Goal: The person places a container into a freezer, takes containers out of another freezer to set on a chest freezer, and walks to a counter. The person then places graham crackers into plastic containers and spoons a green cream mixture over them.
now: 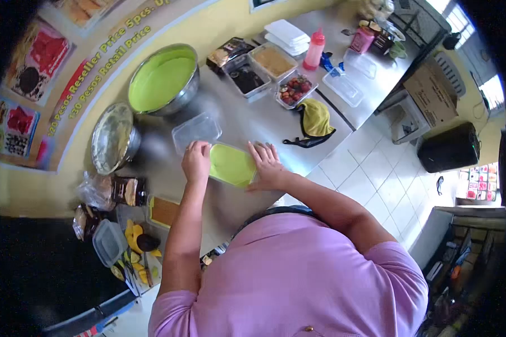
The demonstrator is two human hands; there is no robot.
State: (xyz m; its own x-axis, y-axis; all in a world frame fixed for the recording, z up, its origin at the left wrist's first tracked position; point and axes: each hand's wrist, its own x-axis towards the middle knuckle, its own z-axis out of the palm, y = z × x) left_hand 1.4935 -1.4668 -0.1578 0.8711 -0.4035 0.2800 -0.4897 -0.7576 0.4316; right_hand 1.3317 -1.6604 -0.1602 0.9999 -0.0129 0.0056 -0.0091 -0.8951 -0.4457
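A rectangular clear plastic tub (232,164) with a smooth light-green filling lies on the metal table between my hands. My left hand (197,161) is at its left end, fingers bent and pinched at the far left corner. Along the right end, my right hand (268,167) grips the tub, fingers at the far corner and thumb at the near one. Just beyond my left hand lies a clear plastic lid or tub (197,132). Farther back, a large steel bowl (192,83) contains a similar green mixture.
A second steel bowl (130,147) with pale residue stands at left. A tub of strawberries (295,91), a tub of brown crumbs (274,60), a pink squeeze bottle (314,50) and a yellow-green cloth item (317,118) sit at the back right. Sliced mangoes (134,236) lie near left.
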